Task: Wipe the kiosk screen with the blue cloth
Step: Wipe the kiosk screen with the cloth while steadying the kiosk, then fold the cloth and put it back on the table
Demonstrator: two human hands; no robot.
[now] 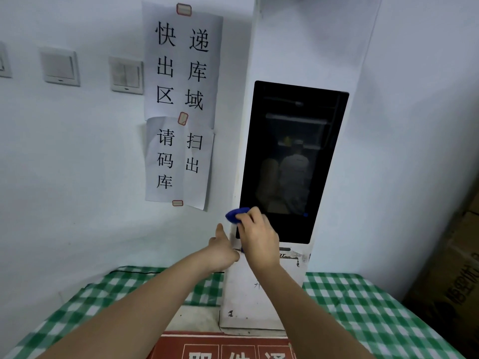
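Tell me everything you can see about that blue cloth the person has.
The blue cloth is a small, deep-blue piece of soft-looking fabric, bunched into a wad. The right hand holds it in a curled grip, hiding most of it; only a rounded lump shows past the fingertips, plus a sliver below the hand. It sits at the lower left corner of the dark kiosk screen, against the screen's left edge.

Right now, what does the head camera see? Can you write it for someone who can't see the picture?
The right hand presses a blue cloth on the lower left corner of a dark kiosk screen, while the left hand touches the white kiosk body beside it. Paper signs hang on the wall, above a green checked tablecloth.
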